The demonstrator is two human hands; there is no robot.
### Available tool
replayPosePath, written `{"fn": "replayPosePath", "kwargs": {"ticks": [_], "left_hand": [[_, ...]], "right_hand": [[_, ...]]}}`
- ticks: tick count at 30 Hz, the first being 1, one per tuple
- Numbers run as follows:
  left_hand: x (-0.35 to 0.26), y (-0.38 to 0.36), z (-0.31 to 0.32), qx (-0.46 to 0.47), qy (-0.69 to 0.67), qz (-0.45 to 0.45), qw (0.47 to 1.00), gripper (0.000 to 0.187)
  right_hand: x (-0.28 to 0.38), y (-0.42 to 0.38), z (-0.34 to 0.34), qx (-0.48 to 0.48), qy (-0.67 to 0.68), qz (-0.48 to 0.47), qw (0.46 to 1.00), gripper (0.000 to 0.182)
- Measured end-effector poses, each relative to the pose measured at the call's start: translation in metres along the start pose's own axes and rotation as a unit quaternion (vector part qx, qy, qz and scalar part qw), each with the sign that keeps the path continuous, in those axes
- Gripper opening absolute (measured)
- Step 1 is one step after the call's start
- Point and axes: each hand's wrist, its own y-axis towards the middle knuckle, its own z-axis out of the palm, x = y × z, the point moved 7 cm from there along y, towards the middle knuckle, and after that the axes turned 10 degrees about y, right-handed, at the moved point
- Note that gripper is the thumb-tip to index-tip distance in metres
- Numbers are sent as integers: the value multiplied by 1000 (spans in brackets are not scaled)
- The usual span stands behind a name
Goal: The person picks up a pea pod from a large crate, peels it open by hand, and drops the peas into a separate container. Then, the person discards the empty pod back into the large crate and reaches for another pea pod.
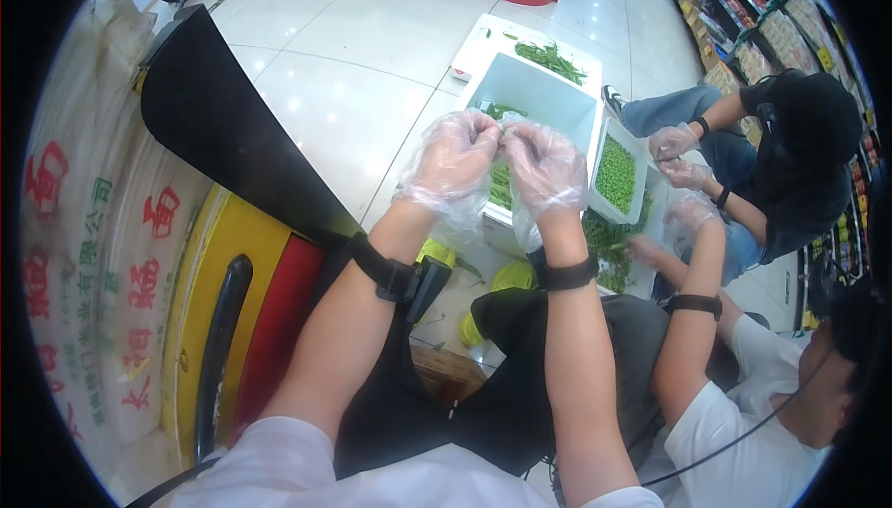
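Over the white foam box (557,95), my left hand (455,160) and my right hand (546,169) meet at the fingertips, both in clear plastic gloves. Their fingers are pinched on a small green pea pod (503,133), mostly hidden by the fingers. Below them, green pea pods (500,188) lie inside the box. Just right of my right hand stands a white tray (643,174) holding shelled green peas (615,174).
More pods (553,62) lie on a white foam lid behind the box. Two people sit at the right; their gloved hands (676,155) are near the tray. Pods and greens (609,248) lie below it. A black panel (242,127) and stacked sacks (111,257) stand left.
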Motion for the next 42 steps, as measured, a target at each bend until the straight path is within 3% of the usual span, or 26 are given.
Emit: {"fn": "replayPosePath", "kwargs": {"ticks": [3,6,11,14,18,21,24,26,32,35,42], "left_hand": [[5,0,4,-11,0,-8,1000,14],[1,-2,9,-3,18,-11,1000,15],[2,-9,21,19,-239,-88,967,17],[5,-6,26,18,-309,-62,949,17],[-11,-11,29,-9,-288,-80,954,18],[-14,-15,28,-82,-345,-73,932,19],[-6,-16,26,-118,-332,-58,934,20],[-6,-18,25,-117,-309,-46,943,21],[-6,-23,25,-169,-265,-58,948,21],[-8,-23,33,-165,-290,-25,942,21],[0,-22,30,-180,-278,-48,942,21]], "right_hand": [[4,-1,1,-7,-25,-42,999,16],[-3,-2,-1,-21,3,26,999,15],[-20,-4,-8,-87,68,97,989,16],[-17,-3,-10,-87,39,57,994,16],[4,-3,-8,-75,76,67,992,16],[8,-5,-5,-69,104,89,988,16],[1,-5,-2,-67,77,52,993,17],[-15,-5,0,-78,164,68,981,17],[-8,-6,0,-70,165,126,976,20],[-20,-2,-5,-87,170,81,978,19],[-20,-4,0,-83,201,128,968,18]]}}
